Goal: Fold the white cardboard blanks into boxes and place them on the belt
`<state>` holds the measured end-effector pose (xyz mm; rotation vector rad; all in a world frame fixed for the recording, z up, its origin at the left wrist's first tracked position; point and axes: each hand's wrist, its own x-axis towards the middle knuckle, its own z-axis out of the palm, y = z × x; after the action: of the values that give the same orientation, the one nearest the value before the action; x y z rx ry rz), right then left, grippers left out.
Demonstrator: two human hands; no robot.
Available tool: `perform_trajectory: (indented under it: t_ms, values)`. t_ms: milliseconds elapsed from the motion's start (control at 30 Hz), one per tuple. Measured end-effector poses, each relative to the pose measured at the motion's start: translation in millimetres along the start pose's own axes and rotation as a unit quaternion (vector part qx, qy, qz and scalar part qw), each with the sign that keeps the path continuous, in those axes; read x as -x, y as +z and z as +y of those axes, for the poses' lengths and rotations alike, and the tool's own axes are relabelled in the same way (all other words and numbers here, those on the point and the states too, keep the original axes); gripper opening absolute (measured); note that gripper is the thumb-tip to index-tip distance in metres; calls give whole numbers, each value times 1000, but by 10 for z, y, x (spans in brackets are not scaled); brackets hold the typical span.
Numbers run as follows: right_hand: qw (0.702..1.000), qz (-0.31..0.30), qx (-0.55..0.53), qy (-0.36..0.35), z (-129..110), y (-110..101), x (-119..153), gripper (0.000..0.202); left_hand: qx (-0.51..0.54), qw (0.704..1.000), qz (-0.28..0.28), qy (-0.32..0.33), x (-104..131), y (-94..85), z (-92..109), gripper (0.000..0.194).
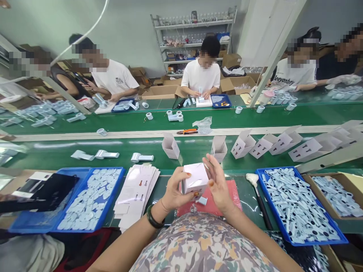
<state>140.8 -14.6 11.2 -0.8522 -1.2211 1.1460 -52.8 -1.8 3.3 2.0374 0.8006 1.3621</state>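
one box [196, 175], one face shut, pinched between thumb and fingers of my left hand [173, 189], above the red mat [236, 197]. my right hand [219, 186], fingers spread, beside it; contact i cannot tell. done, seemingly: a row of open boxes [239, 146] standing on the green belt [194, 147]. remaining, seemingly: one stack of flat cartons [135, 190], not yet folded up.

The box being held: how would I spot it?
Find the red mat in front of the person. Above it, the left hand holds the box, with the open right hand close beside. Unlike the boxes with raised flaps on the green belt, its top looks closed.
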Motion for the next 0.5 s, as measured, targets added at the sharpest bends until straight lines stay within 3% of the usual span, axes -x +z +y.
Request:
perform_trajectory:
  t_ms: [67, 167, 300, 367, 433, 500]
  values:
    - [998, -55, 9, -1, 27, -28, 8, 82, 54, 998, 28, -25, -39, -8, 58, 51]
    - [991, -66, 111, -32, 39, -60, 41, 80, 159, 979, 24, -124, -77, 45, 155, 34]
    - [966, -61, 234, -92, -9, -105, 96, 79, 324, 893, 105, -294, -96, 257, 263, 25]
    - [954, -67, 276, -97, -37, -131, 123, 79, 372, 850, 124, -351, -109, 362, 301, 38]
    - [944, -72, 306, -95, -54, -155, 155, 78, 382, 833, 114, -383, -129, 430, 324, 45]
    - [939, -70, 325, -93, -57, -172, 193, 78, 371, 835, 96, -394, -151, 459, 337, 40]
